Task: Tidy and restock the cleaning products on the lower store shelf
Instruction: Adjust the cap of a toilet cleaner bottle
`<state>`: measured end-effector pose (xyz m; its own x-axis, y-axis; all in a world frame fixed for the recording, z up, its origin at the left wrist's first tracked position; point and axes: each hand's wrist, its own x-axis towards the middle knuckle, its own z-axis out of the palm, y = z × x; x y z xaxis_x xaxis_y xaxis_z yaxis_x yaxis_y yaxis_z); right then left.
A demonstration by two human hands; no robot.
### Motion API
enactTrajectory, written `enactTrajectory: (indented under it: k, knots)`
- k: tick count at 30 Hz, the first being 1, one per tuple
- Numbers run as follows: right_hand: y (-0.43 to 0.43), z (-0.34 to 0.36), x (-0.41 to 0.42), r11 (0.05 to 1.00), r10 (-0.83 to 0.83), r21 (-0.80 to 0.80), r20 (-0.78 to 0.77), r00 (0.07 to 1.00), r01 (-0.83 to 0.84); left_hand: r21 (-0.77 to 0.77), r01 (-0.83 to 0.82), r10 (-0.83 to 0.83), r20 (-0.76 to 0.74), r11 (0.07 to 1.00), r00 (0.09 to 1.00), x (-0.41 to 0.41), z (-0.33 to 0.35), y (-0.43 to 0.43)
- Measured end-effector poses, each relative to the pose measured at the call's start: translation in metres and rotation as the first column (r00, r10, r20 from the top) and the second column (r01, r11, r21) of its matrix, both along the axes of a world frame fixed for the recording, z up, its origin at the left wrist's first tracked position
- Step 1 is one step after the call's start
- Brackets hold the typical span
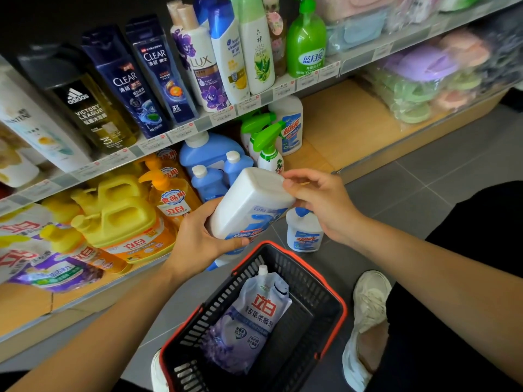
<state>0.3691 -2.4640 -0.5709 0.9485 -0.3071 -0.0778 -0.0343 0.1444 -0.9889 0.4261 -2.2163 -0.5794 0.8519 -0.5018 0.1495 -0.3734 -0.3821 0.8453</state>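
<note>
The person holds a white cleaner bottle (249, 205) in the air above the floor, in front of the lower shelf (339, 120) and above the far end of the red-rimmed basket (341, 306). It is tilted, with its flat base up toward the shelf and its cap end down and hidden behind the wrist. The left grip (198, 239) is closed around the bottle's middle, fingers wrapped over the blue label. The right grip (319, 205) pinches the corner of the base with curled fingertips and thumb. The bottle looks like stiff moulded plastic with a smooth, glossy skin. If full it is probably fairly heavy for its size, and slick where the label is. The broad flat sides of the body seem the safest place to take hold, with a second hand steadying the base, much as it is held now. It should be turned cap-up before being set down, probably beside the matching bottle (288, 123) at the back of the shelf, near the green spray bottles (266, 137). A second such bottle (304, 233) stands on the floor just beyond the basket. A soft refill pouch (252, 315) lies inside the basket; it would sag if lifted by one corner.
</note>
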Motion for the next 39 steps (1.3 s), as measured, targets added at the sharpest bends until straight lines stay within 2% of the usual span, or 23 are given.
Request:
enactTrajectory:
  k: [4, 7, 15, 19, 23, 26, 31, 34, 39]
  knots:
    - [0.002, -0.001, -0.001, 0.999, -0.031, -0.007, -0.014, 0.999, 0.031, 0.004, 0.007, -0.007, 0.003, 1.000, 1.000, -0.001, -0.002, 0.000]
    - [0.006, 0.000, -0.004, 0.999, -0.033, -0.041, 0.039, 0.999, 0.035, 0.000, -0.005, 0.005, 0.013, 1.000, 1.000, -0.002, -0.004, -0.001]
    - [0.021, -0.002, -0.022, 0.959, 0.150, -0.265, 0.164, 0.975, -0.103, 0.014, -0.058, 0.057, 0.026, 0.998, 0.998, 0.004, -0.004, 0.002]
    - [0.022, 0.000, -0.024, 0.928, 0.065, -0.370, 0.238, 0.969, 0.029, 0.005, -0.055, 0.055, -0.019, 0.998, 0.998, 0.003, -0.007, 0.001]
    - [0.020, 0.001, -0.025, 0.833, -0.031, -0.505, 0.363, 0.931, 0.225, 0.010, -0.051, 0.051, -0.023, 0.999, 0.998, 0.001, -0.007, -0.001]
    - [0.021, 0.003, -0.025, 0.763, 0.057, -0.607, 0.404, 0.913, 0.221, 0.056, -0.038, 0.037, 0.018, 0.998, 0.999, 0.003, -0.005, -0.001]
    - [0.026, 0.002, -0.023, 0.762, 0.255, -0.647, 0.330, 0.909, 0.021, 0.210, -0.092, 0.051, 0.190, 0.973, 0.981, 0.001, -0.002, -0.002]
    - [0.027, 0.000, -0.021, 0.703, 0.268, -0.711, 0.274, 0.924, 0.006, 0.296, -0.133, 0.037, 0.309, 0.946, 0.950, -0.005, -0.002, -0.004]
    - [0.023, -0.002, -0.017, 0.662, 0.300, -0.749, 0.294, 0.908, 0.024, 0.336, -0.176, 0.053, 0.344, 0.925, 0.937, -0.012, 0.000, -0.010]
